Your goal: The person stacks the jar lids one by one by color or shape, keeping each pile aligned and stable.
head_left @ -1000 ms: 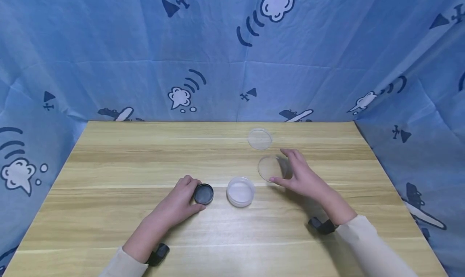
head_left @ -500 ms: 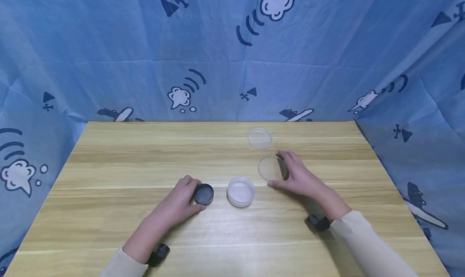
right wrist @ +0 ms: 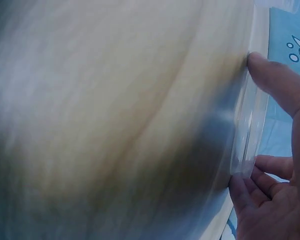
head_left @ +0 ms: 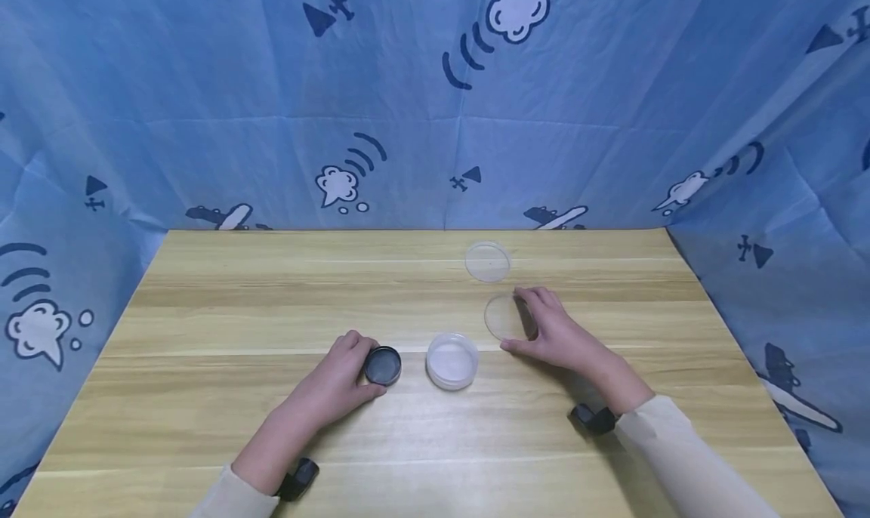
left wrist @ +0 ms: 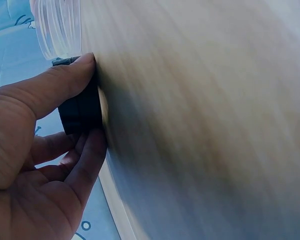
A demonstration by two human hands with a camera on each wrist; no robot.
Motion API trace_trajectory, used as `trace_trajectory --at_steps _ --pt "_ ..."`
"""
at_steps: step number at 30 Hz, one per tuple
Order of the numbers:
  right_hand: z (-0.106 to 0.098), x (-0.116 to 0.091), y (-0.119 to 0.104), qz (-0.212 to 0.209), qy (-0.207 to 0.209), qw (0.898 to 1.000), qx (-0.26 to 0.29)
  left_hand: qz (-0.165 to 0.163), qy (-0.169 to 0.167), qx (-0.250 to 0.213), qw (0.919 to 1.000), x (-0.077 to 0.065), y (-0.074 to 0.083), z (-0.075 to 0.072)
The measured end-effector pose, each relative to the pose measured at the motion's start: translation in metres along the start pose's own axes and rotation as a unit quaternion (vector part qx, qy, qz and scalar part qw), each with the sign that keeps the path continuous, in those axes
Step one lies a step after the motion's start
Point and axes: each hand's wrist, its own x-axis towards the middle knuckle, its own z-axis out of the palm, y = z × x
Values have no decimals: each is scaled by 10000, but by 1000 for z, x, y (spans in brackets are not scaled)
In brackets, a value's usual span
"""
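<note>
In the head view my left hand (head_left: 333, 382) grips a small black round container (head_left: 384, 366) on the table, thumb on the near side and fingers on the far side. The left wrist view shows its dark side wall (left wrist: 82, 112) between thumb and fingertips. My right hand (head_left: 564, 331) holds a clear shallow round dish (head_left: 501, 318) by its edges; the hand covers its right part. In the right wrist view the clear dish (right wrist: 246, 132) lies between thumb and fingers, low on the table. Between the hands stands a taller clear, whitish round container (head_left: 451, 362).
Behind the right hand's dish lies another clear flat disc (head_left: 487, 262). All rest on a wood-grain table (head_left: 272, 291). A blue patterned curtain (head_left: 408, 87) hangs along its back and sides. Each wrist wears a black camera (head_left: 593, 419).
My right hand has moved slightly left and closed its thumb and fingers onto the clear dish's edges. The left hand stays on the black container. The head view has shifted a little.
</note>
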Motion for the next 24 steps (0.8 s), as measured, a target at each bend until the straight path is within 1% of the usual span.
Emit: trace_trajectory --at_steps 12,18,24 --pt "0 -2 -3 -31 179 9998 24 -15 13 20 10000 0 1 -1" --pt "0 -8 -4 -30 233 9997 27 -1 6 28 10000 0 2 -1" --pt "-1 -17 -4 -193 343 9992 59 -10 19 2 10000 0 2 0"
